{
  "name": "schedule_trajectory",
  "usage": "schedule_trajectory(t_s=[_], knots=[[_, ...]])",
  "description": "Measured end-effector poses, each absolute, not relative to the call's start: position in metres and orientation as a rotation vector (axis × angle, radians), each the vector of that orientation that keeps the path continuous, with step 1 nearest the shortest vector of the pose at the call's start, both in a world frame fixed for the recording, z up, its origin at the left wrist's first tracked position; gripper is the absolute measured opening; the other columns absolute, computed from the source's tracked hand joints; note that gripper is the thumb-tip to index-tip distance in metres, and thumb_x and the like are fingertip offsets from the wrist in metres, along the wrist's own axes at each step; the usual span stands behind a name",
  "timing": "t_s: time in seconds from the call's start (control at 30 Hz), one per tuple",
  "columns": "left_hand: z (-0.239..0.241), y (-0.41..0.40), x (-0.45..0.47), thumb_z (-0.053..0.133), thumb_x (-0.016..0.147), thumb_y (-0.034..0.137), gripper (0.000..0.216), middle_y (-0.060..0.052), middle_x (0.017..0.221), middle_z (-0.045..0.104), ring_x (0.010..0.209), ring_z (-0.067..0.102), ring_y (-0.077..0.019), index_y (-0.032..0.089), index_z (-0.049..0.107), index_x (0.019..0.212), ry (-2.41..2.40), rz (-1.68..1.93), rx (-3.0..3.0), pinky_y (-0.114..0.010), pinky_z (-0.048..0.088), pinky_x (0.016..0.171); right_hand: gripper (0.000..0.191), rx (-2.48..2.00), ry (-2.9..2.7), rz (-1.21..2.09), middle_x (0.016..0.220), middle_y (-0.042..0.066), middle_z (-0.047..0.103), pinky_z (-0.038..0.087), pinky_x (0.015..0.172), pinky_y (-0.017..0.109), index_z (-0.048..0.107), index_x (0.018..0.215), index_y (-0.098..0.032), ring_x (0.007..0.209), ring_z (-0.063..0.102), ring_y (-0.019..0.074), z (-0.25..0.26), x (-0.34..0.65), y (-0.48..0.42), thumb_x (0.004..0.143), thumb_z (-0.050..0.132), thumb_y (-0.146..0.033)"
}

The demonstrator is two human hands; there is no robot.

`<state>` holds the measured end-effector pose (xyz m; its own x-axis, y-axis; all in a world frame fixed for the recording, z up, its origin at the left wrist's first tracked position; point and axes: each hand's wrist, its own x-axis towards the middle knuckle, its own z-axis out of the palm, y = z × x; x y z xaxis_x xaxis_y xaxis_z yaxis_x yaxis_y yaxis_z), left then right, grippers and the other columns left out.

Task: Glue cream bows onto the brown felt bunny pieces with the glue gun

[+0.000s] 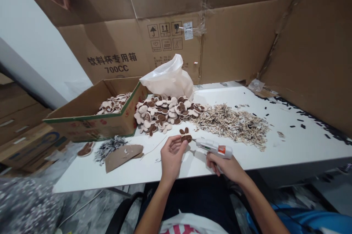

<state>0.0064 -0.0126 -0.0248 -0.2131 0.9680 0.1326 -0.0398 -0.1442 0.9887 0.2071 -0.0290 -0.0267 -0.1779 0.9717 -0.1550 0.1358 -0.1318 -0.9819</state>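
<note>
One rabbit piece (187, 139) in left hand (172, 155), white tool (209, 145) in right hand (227, 166), grip part-hidden.

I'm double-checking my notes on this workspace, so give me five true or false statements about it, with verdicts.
1. The left hand holds a brown rabbit-shaped piece. True.
2. The white handheld tool is in the left hand. False: the right hand holds the white handheld tool.
3. The green-edged box contains nothing. False: more pieces lie in the green-edged box.
4. Small black bits are scattered on the table's right side. True.
5. The white bag stands in front of the rabbit pile. False: the white bag stands behind the rabbit pile.
</note>
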Motion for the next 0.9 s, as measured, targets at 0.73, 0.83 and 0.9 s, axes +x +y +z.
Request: schedule_trajectory(t_s=[0.73, 0.83, 0.9], knots=[[-0.0275, -0.0128, 0.0057, 0.081, 0.081, 0.038, 0.035, -0.009, 0.099, 0.076, 0.095, 0.073, -0.0204, 0.017, 0.068, 0.106, 1.259, 1.511, 1.166, -0.031, 0.059, 0.087, 0.024, -1.319, -1.365, 1.372, 0.043, -0.004, 0.055, 0.038, 0.041, 0.022, 0.062, 0.055, -0.021, 0.037, 0.050, 0.0111, -0.0251, 0.2066, -0.0308, 0.076, 0.055, -0.030], [-0.0271, -0.0128, 0.0056, 0.082, 0.081, 0.037, 0.035, -0.009, 0.099, 0.077, 0.096, 0.074, -0.0205, 0.017, 0.069, 0.106, 1.252, 1.509, 1.162, -0.031, 0.059, 0.087, 0.024, -1.320, -1.378, 1.382, 0.044, -0.004, 0.055, 0.039, 0.042, 0.023, 0.062, 0.055, -0.021, 0.038, 0.050, 0.0114, -0.0256, 0.2065, -0.0304, 0.077, 0.056, -0.030], [-0.0273, -0.0125, 0.0057, 0.082, 0.081, 0.037, 0.036, -0.009, 0.099, 0.077, 0.095, 0.074, -0.0207, 0.016, 0.069, 0.106, 1.240, 1.510, 1.156, -0.031, 0.059, 0.087, 0.024, -1.323, -1.383, 1.381, 0.044, -0.004, 0.055, 0.038, 0.041, 0.022, 0.062, 0.056, -0.020, 0.037, 0.050, 0.0112, -0.0264, 0.2068, -0.0300, 0.077, 0.055, -0.031]])
